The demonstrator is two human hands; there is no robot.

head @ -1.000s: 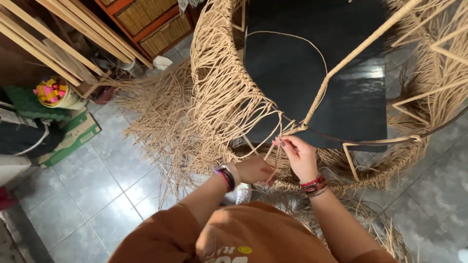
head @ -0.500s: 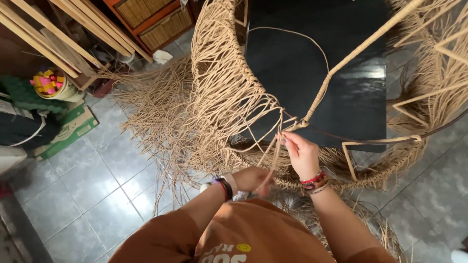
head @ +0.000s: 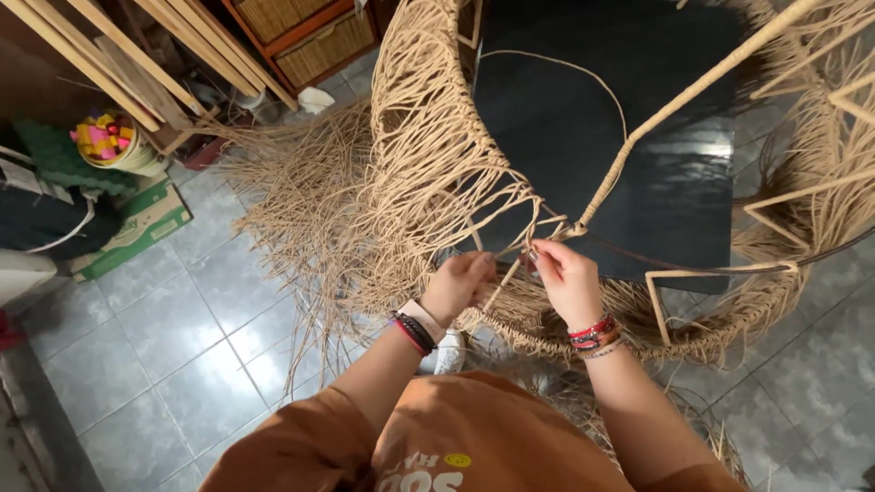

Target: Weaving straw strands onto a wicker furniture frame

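Note:
A large round rattan frame (head: pixel 693 87) wrapped in tan cane strands (head: pixel 428 173) stands in front of me over a black panel (head: pixel 565 128). My left hand (head: pixel 458 284) is closed around a cane strand at the frame's lower rim. Just to its right, my right hand (head: pixel 565 278) pinches strands where a wrapped spoke meets the rim. Both wrists wear bracelets. Loose strand ends hang down to the left of the frame (head: pixel 301 210).
Grey floor tiles (head: pixel 182 355) lie at lower left. Wooden sticks (head: pixel 118 50) lean at top left beside a wicker-drawer cabinet (head: pixel 310 36). A green cardboard box (head: pixel 137 228) and a colourful toy in a tub (head: pixel 109 141) sit at the left.
My left hand rose from below the rim up to the weaving point beside my right hand. The view shifted slightly nearer to the frame.

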